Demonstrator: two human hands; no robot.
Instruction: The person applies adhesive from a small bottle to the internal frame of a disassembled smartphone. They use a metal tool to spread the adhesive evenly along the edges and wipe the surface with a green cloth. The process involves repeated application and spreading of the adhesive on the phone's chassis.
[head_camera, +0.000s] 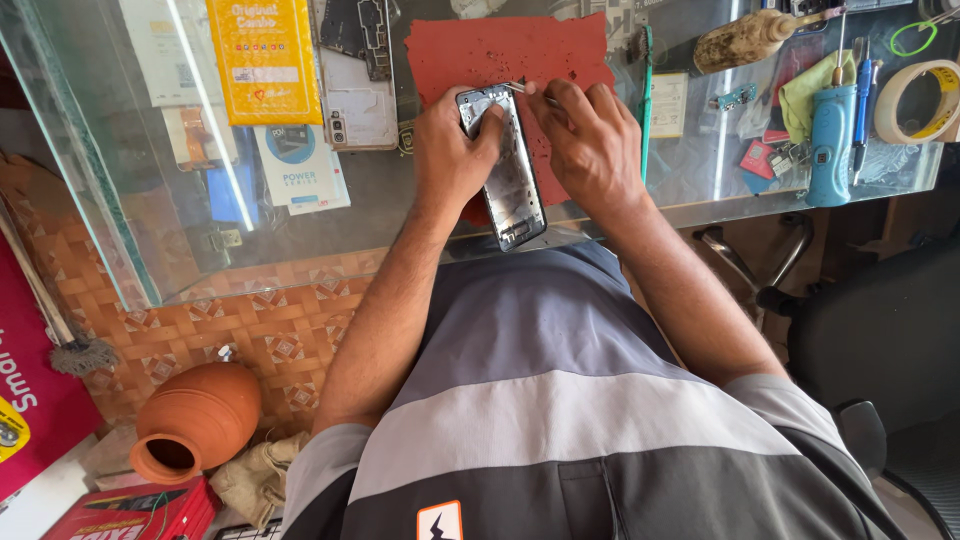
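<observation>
- Left hand (452, 155) is closed around the upper edge of an opened phone frame (510, 175), steadying it on the red mat (500, 50) atop the glass surface (300, 230).
- Right hand (590, 145) pinches a thin metal tool (515, 88) at the frame's top corner.
- Judged step: picking at a small part near that corner; the next move calls for a fine, steady tip.

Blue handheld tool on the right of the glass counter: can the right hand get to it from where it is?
Probably yes. The right hand is busy at the phone frame, but only bare counter separates it from the blue tool.
</observation>
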